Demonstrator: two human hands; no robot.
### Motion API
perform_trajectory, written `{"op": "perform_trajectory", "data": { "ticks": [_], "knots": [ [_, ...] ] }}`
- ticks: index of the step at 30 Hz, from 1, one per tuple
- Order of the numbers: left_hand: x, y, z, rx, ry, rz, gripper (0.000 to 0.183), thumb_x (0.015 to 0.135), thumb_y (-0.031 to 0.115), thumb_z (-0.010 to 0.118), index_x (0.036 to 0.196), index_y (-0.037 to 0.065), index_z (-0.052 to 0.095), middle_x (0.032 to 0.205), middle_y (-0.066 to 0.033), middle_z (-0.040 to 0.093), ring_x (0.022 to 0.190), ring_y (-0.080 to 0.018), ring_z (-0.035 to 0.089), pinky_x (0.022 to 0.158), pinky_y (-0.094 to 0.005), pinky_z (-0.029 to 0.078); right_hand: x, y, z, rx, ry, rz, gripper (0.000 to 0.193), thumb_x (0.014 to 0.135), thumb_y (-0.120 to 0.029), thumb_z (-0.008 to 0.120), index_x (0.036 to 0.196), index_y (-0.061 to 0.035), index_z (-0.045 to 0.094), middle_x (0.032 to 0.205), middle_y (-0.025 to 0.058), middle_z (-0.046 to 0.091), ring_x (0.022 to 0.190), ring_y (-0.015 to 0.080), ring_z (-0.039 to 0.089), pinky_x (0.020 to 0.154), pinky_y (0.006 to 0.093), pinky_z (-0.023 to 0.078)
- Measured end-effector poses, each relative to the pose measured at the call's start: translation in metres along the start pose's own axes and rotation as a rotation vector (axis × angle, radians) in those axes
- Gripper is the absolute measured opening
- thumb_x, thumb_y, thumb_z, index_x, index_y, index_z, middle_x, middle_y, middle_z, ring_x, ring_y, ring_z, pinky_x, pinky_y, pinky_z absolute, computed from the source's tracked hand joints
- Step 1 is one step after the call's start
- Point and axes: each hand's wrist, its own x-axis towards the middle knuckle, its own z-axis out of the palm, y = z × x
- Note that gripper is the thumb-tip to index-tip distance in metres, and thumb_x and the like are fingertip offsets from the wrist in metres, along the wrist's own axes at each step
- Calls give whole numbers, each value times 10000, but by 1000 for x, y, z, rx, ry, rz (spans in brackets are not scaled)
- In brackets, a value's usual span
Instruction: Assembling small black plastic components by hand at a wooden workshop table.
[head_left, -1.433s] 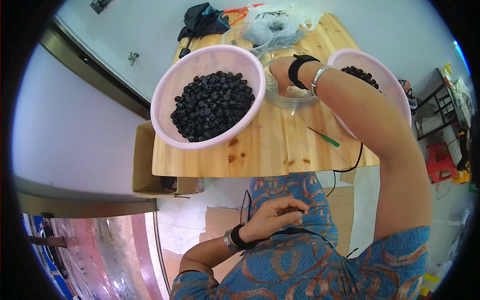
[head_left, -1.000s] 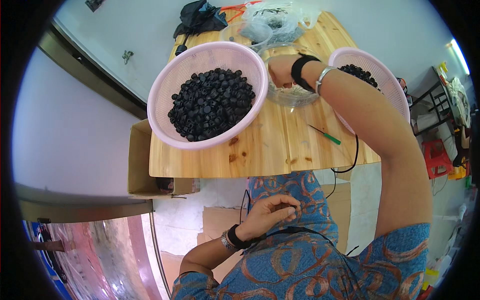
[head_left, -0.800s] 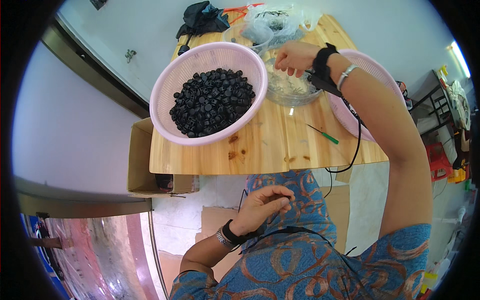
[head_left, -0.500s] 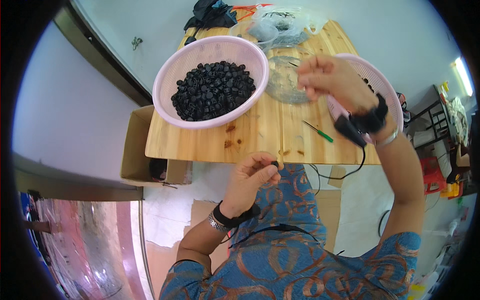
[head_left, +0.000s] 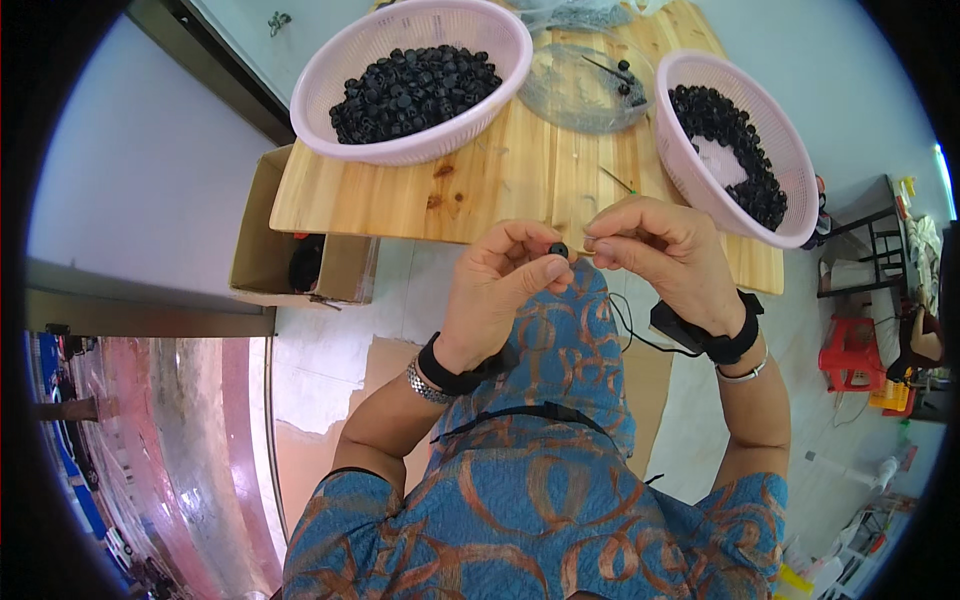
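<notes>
Between thumb and fingers, my left hand (head_left: 497, 288) pinches a small round black plastic part (head_left: 559, 249) just off the table's front edge. My right hand (head_left: 668, 252) is close beside it, its fingertips closed on something tiny and pale that is too small to name. On the table behind my hands lies a thin screwdriver-like tool (head_left: 618, 180), its green handle mostly hidden by my right hand. Farther back, a clear shallow plastic dish (head_left: 545, 95) holds small clear bits, a few black parts and a thin dark pointed tool (head_left: 604, 69).
A pink basket (head_left: 420, 152) heaped with black parts stands at the left of the wooden table (head_left: 360, 200). Another pink basket (head_left: 795, 215) with black parts sits at the right. A cardboard box (head_left: 255, 225) is at the table's left; a red stool (head_left: 850, 355) stands far right.
My right hand has come from above the clear dish down beside my left hand, which keeps its black part. The view has tipped downward, so the table appears higher.
</notes>
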Motion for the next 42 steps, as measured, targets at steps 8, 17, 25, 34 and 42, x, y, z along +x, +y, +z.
{"op": "perform_trajectory", "data": {
  "ticks": [8,17,25,34,42],
  "knots": [
    [-13,-3,17,98,-46,123,222,802,39,630,1003,-23,559,847,-95,618,705,-124,594,648,-225,495,-22,2,5,-428,50,-402,118,749,-4,620,860,-42,611,799,53,548,708,196,541,616,270,437],
    [-20,-7,30,178,-83,156,227,770,-16,643,981,-23,560,811,-69,602,705,-110,588,639,-212,493,-47,-6,8,-648,93,-497,104,735,-20,624,831,-41,591,813,83,540,706,250,561,597,313,456],
    [-27,-9,35,301,-145,210,221,764,-53,644,972,-21,577,903,-59,600,812,-99,588,735,-212,494,-63,-10,15,-936,135,-633,180,677,-1,626,841,-22,556,845,101,517,736,268,546,616,319,465],
    [-31,-8,43,242,-168,82,215,771,-54,637,975,-32,576,921,-72,611,825,-111,596,744,-229,500,-71,-13,13,-975,77,-646,205,644,-18,592,827,-5,501,817,128,474,753,298,516,632,357,456],
    [-30,-5,38,183,-198,-66,211,805,6,623,1006,-26,570,916,-90,618,800,-133,609,711,-235,514,-68,-13,3,-673,7,-431,137,709,3,612,810,-14,522,762,101,525,671,243,555,566,305,447]
  ]
}}
